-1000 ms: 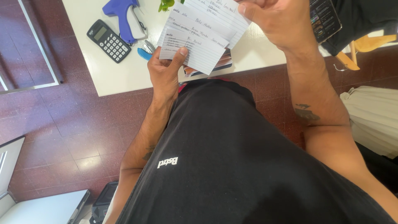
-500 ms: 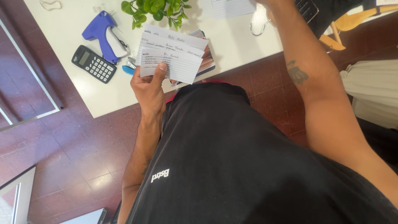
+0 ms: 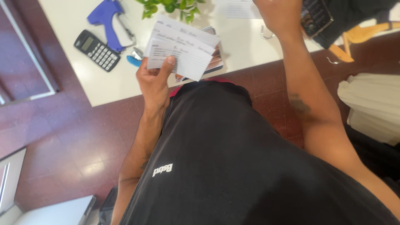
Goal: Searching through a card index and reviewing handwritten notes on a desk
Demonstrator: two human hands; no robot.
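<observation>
Since the earlier frame half a second back, our view had swung a little and our right hand (image 3: 278, 16) had drawn back toward us from the far side of the white table (image 3: 83, 83), while our left hand (image 3: 155, 81) had stayed where it was, just over the table's near edge. From the head camera, the only view we had, the left hand gripped a fan of lined index cards (image 3: 183, 50), thumb pressed flat on the front card and fingers curled behind; three cards showed, stepped one behind another, held above the table edge and over a glossy booklet (image 3: 213, 62) lying there. Beyond the cards, further onto the table, lay a single index card (image 3: 241, 8), flat and apart from the fan. Our right hand hovered over the table between that single card and a dark phone (image 3: 316, 16) at the table's right end; its fingers were cut off by the top of the picture, so we could not tell whether they were open or holding anything. Left of the cards on the table sat a black calculator (image 3: 96, 50), a blue tagging gun (image 3: 107, 16) and a small blue stapler (image 3: 134, 60), with a green plant (image 3: 171, 6) behind. We judged the sorting partly done: one card laid out, three left in hand.
</observation>
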